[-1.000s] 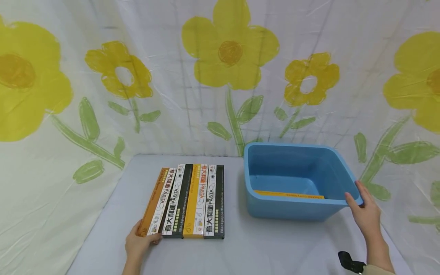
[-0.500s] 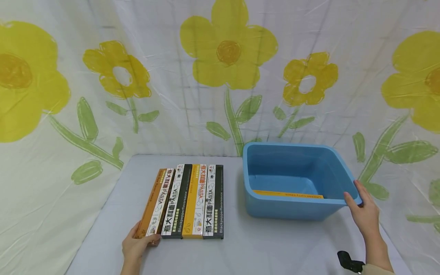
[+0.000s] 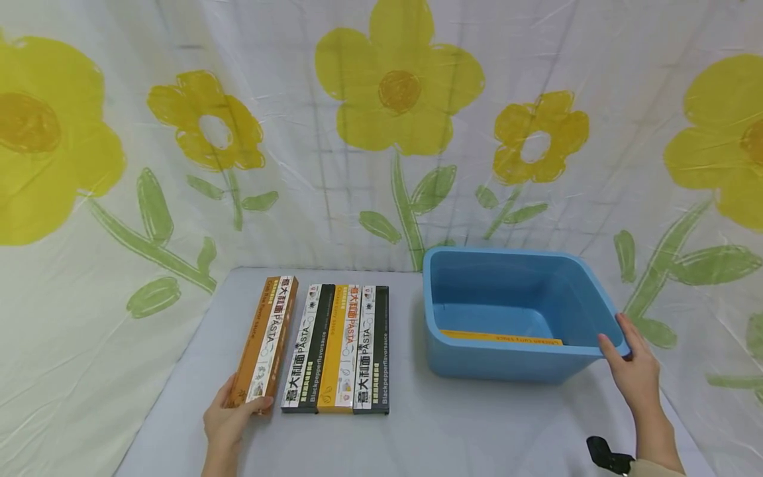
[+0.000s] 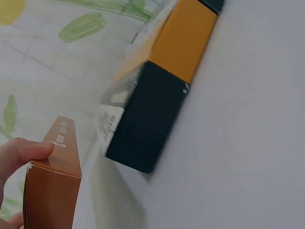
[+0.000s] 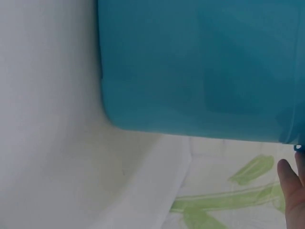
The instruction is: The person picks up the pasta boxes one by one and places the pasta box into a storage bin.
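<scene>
My left hand (image 3: 225, 424) grips the near end of an orange-brown pasta box (image 3: 262, 341), thumb on its right side. In the left wrist view the thumb presses this pasta box (image 4: 52, 195), which stands apart from the others. To its right, two black pasta boxes (image 3: 308, 348) with a yellow pasta box (image 3: 336, 348) between them lie side by side. My right hand (image 3: 634, 364) holds the near right corner of a blue plastic tub (image 3: 501, 361), thumb and fingers at its rim. The right wrist view shows the tub's outer wall (image 5: 200, 71) with fingertips at the edge.
Another yellow pasta box (image 3: 501, 338) lies inside the tub along its near wall. The white table (image 3: 453, 430) meets a curtain (image 3: 286, 218) printed with yellow flowers at the back. A black strapped device (image 3: 608, 457) sits at the right wrist.
The left hand has lifted the orange-brown pasta box and shifted it left, opening a gap beside the nearest black box. The right hand and the tub have stayed in place.
</scene>
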Tool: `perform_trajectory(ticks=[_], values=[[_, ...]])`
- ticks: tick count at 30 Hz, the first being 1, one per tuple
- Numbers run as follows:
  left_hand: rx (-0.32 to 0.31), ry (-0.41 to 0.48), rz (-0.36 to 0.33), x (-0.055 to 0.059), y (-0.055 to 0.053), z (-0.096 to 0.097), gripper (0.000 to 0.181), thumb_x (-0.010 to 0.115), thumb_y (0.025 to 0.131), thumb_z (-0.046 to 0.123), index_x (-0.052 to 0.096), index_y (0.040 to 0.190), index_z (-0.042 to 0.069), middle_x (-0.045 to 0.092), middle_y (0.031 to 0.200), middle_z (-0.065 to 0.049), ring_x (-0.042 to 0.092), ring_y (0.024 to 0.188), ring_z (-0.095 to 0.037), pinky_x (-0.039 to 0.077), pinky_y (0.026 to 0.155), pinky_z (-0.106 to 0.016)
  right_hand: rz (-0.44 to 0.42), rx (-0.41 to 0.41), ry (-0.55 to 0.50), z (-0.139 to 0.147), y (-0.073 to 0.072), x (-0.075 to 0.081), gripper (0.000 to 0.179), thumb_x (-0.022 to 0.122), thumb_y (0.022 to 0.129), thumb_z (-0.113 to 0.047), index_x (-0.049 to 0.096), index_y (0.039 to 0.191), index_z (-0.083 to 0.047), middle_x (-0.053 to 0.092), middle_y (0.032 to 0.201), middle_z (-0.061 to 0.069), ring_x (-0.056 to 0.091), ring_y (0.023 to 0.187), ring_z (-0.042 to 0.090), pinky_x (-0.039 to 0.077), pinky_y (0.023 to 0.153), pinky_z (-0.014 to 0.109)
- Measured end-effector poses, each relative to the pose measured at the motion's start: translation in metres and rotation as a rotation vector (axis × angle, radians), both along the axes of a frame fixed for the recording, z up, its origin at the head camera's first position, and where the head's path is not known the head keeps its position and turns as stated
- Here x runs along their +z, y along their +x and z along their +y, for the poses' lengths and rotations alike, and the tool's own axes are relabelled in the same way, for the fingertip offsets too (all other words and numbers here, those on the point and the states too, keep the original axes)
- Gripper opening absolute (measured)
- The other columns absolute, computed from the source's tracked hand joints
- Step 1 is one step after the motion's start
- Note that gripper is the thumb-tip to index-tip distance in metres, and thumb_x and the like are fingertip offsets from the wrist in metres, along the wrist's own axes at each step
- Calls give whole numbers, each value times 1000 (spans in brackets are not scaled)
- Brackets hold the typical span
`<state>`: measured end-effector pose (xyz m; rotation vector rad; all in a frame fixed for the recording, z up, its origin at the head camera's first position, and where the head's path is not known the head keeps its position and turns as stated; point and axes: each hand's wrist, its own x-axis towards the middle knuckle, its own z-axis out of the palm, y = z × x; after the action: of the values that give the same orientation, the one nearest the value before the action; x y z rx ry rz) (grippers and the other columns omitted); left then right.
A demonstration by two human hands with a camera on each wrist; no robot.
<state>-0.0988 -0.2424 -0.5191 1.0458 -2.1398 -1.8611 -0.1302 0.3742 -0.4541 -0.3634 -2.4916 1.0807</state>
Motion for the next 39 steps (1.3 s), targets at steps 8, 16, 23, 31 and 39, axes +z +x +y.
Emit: perform_trajectory(ticks=[8,16,23,31,39], values=[[-46,-4,55,23,-3,5,106,80,62,-9,27,153,5,29,151,-29,30,133,-44,27,110,-52,5,3,14,2,-1,-1,61,52,99,-24,29,152,-3,26,155,24,29,133,55,33,91,68],[-168,3,113,43,-10,19,104,81,62,-8,31,152,7,34,151,-24,35,122,-31,36,87,-24,10,-1,23,2,-3,-1,61,52,99,-25,30,152,-4,27,155,21,32,132,54,34,92,66],[-275,18,143,56,-17,35,102,81,64,-8,32,152,7,37,149,-22,37,120,-29,39,75,-11,14,1,12,-1,-1,0,61,52,99,-25,30,152,-5,27,155,21,31,132,54,33,93,65],[-340,5,186,76,-23,45,95,80,66,-6,37,150,7,41,144,-21,40,123,-32,40,82,-16,13,6,3,-1,1,0,61,53,99,-24,30,151,-3,26,155,23,31,131,56,34,90,68],[-406,-1,201,87,-31,52,93,82,65,-4,41,148,11,45,138,-19,43,117,-30,43,85,-26,20,0,7,-1,0,0,61,53,99,-24,30,151,-4,27,154,23,31,131,56,34,91,68]])
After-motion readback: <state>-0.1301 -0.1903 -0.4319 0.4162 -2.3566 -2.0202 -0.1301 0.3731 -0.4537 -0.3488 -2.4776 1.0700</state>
